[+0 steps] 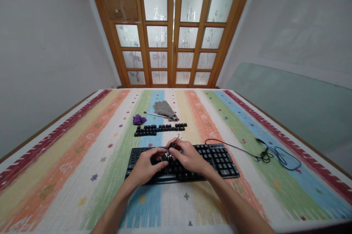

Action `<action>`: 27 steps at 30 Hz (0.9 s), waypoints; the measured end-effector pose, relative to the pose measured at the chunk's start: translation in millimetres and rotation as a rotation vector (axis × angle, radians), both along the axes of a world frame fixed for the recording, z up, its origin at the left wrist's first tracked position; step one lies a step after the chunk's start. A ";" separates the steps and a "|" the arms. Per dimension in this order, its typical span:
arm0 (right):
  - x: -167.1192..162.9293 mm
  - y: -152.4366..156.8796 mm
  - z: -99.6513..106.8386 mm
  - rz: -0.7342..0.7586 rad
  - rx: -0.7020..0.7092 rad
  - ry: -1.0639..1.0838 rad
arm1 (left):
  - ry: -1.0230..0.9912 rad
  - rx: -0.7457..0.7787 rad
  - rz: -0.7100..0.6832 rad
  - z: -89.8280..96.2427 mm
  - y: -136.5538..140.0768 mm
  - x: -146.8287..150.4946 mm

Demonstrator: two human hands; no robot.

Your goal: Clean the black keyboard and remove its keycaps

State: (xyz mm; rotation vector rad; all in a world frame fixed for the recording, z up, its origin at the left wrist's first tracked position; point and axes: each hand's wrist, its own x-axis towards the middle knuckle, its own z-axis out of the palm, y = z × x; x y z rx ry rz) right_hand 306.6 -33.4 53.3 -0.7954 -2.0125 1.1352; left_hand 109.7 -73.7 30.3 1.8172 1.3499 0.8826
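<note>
A black keyboard [192,175] lies in front of me, with both hands above its left half. Between its thumb and fingers, my left hand [145,164] pinches a small black keycap [164,158]. My right hand [189,156] is closed close beside it, gripping a small dark tool with thin wire ends [179,137] that stick up past the fingers; it looks like a wire keycap puller. The keyboard's left end [134,157] shows bare key stems, while keycaps sit on the right part. My fingers hide some of the middle keys.
Beyond the keyboard, loose black keycaps [150,130] are laid out in rows. Behind them lie a crumpled purple cloth [139,119], a grey cloth [165,109] and a thin white stick-like brush [154,114]. The keyboard's coiled cable [265,155] rests at right on the striped tablecloth [110,175].
</note>
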 end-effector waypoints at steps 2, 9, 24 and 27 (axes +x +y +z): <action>3.1 1.0 -3.6 -0.009 -0.045 0.039 | -0.029 -0.023 -0.034 1.8 3.8 -1.9; 6.1 4.4 -17.9 -0.035 -0.172 0.169 | -0.081 -0.048 -0.044 3.4 12.2 -5.2; 7.1 -1.1 -25.2 -0.130 -0.181 0.141 | -0.034 0.084 -0.121 5.8 19.2 -13.0; 7.0 -3.5 -23.8 -0.140 -0.159 0.121 | 0.022 0.099 -0.178 12.5 21.1 -18.1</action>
